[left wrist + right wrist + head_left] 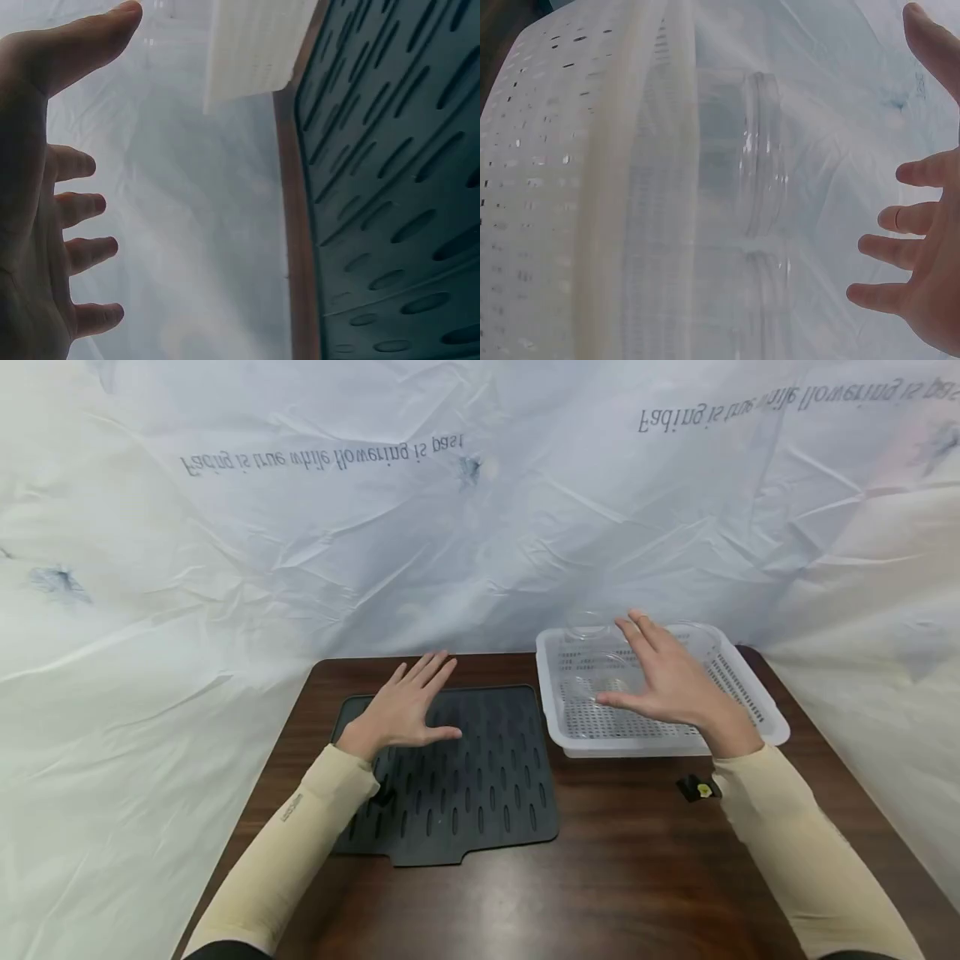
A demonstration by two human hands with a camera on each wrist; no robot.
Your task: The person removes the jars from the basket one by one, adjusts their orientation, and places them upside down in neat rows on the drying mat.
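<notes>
My left hand (408, 706) is held above a dark ridged mat (480, 793), fingers extended and thumb out to the side, with nothing in it. The right hand (669, 681) hovers over a white perforated basket (637, 745), its fingers likewise straight and its palm bare. Clear, see-through jars (761, 154) stand inside the basket and rise above its rim in the right wrist view. They show only as faint outlines in the head view, partly behind the right hand. In the left wrist view, the slotted mat (390, 172) lies beside the open fingers (90, 255).
Both the mat and the basket rest on a dark brown wooden table (600, 877). A pale plastic sheet (375, 543) with printed words hangs behind the table and at its sides. A small black device (696, 788) with a yellow mark shows by the right sleeve.
</notes>
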